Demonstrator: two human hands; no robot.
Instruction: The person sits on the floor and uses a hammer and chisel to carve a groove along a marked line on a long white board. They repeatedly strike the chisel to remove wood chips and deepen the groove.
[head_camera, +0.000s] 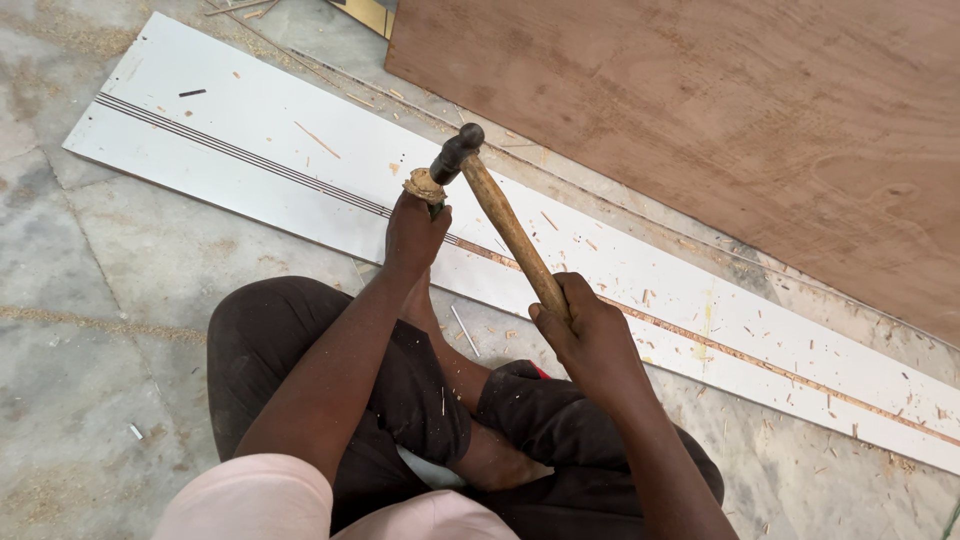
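Stone floor (120, 330), dusted with sawdust and chips. Long white board (300, 150) lies flat across it, a dark groove running lengthwise; plywood sheet (720, 110) just beyond. Right hand (590, 335) wrapped tight around the wooden handle of a hammer (500, 215), head down on a chisel (428, 190). Left hand (415, 232) closed around that chisel, upright on the board's groove. Person seated cross-legged, dark trousers.

No packages, labels, signs or screens appear in this view
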